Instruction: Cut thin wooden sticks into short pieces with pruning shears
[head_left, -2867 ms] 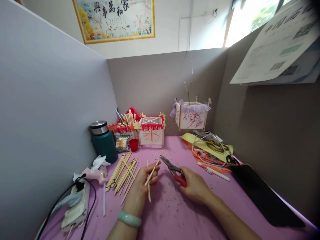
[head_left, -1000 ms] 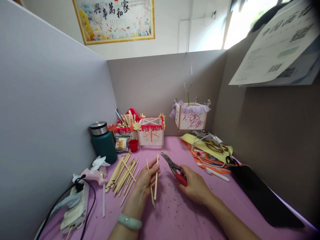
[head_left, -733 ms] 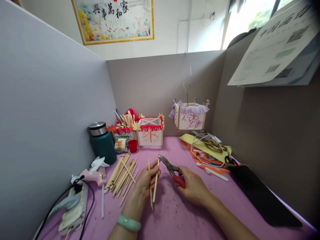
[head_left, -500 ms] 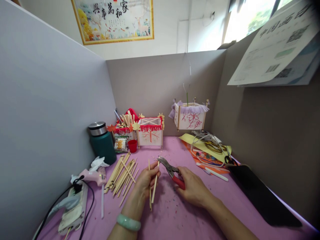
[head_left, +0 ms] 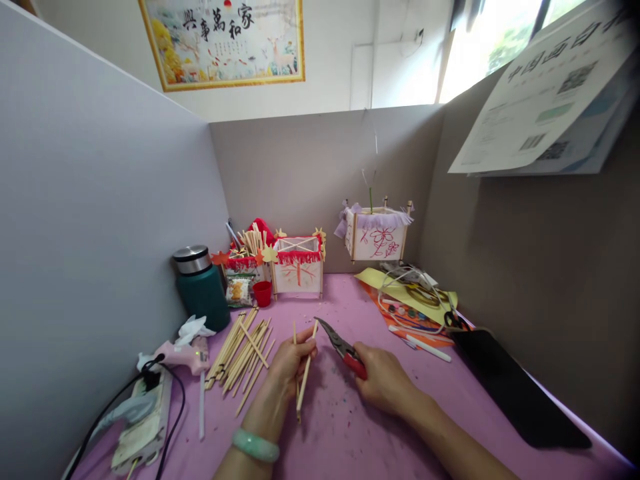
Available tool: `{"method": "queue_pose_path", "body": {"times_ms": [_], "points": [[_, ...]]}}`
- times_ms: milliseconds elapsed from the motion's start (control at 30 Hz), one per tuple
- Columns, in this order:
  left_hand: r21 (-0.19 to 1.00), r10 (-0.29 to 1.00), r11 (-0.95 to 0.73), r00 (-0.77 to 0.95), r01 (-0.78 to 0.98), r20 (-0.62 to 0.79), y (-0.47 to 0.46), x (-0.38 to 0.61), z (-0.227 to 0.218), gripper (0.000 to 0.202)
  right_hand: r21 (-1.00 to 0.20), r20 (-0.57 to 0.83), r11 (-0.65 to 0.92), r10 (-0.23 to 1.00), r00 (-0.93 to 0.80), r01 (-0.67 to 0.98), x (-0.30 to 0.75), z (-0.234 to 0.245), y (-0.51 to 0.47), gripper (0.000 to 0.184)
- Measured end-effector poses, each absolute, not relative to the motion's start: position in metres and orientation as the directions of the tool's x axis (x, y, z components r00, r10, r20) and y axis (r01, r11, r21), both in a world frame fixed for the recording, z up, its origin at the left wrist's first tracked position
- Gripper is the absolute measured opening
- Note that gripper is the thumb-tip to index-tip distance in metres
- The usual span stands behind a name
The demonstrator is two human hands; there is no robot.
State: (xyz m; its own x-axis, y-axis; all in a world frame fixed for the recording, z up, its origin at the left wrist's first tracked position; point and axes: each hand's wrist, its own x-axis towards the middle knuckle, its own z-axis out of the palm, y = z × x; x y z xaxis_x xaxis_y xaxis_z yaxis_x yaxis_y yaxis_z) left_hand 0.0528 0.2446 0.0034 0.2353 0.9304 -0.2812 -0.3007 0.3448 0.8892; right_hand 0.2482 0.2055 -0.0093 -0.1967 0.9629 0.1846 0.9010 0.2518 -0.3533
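Two thin wooden sticks [head_left: 305,383] stand out above and below the fingers of my left hand [head_left: 293,360], which is closed on them. My right hand [head_left: 383,377] grips red-handled pliers [head_left: 343,348]; their jaws look closed and point up and left, the tip beside the top end of one stick. To the left of my left hand lies a loose pile of wooden sticks [head_left: 245,357], some with dark marks at their ends. Small specks are scattered on the purple table [head_left: 345,433] below the hands.
A pink glue gun [head_left: 183,357] rests by a power strip [head_left: 143,427] at left, near a green bottle [head_left: 203,290]. Decorated paper lanterns [head_left: 299,270] stand at the back; another lantern [head_left: 380,235] hangs from wire. Right are scissors [head_left: 456,321] and a black slab [head_left: 520,390].
The pliers' jaws have come off the stick's top end and closed, now slightly to its right. The lower ends of the two sticks have drawn together.
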Motion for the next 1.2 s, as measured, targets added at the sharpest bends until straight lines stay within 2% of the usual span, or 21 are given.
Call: {"method": "queue_pose_path", "body": {"times_ms": [133,233,300,467,667,833,967,1100,1200], "points": [[0.887,0.933,0.33,0.255,-0.322,-0.255,0.244,0.05,0.005,0.048,-0.428,0.181,0.231,0.969,-0.168,0.873,0.248,-0.011,0.207,0.011],[0.868,0.927,0.335,0.293,-0.367,-0.234,0.245,0.049,0.005,0.051,-0.468,0.24,0.27,0.955,-0.173,0.842,0.248,-0.01,0.206,0.03],[0.858,0.923,0.344,0.308,-0.382,-0.233,0.246,0.048,0.005,0.053,-0.462,0.266,0.295,0.946,-0.187,0.836,0.247,-0.009,0.205,0.04],[0.866,0.93,0.328,0.292,-0.378,-0.225,0.245,0.047,0.006,0.055,-0.423,0.271,0.325,0.936,-0.224,0.846,0.248,-0.006,0.203,0.052],[0.858,0.926,0.342,0.29,-0.383,-0.24,0.244,0.048,0.006,0.054,-0.401,0.25,0.32,0.94,-0.234,0.858,0.248,-0.001,0.201,0.024],[0.878,0.935,0.315,0.275,-0.36,-0.223,0.243,0.049,0.007,0.056,-0.358,0.204,0.237,0.964,-0.172,0.903,0.245,-0.002,0.202,0.018],[0.901,0.948,0.29,0.227,-0.322,-0.224,0.241,0.05,0.014,0.058,-0.377,0.222,0.253,0.959,-0.178,0.891,0.244,-0.004,0.203,0.023],[0.906,0.948,0.312,0.153,-0.285,-0.278,0.241,0.053,0.016,0.062,-0.367,0.275,0.313,0.936,-0.219,0.876,0.245,-0.005,0.202,0.049],[0.921,0.963,0.267,0.12,-0.283,-0.242,0.243,0.055,0.011,0.064,-0.346,0.268,0.307,0.938,-0.22,0.887,0.246,-0.006,0.202,0.045]]}}
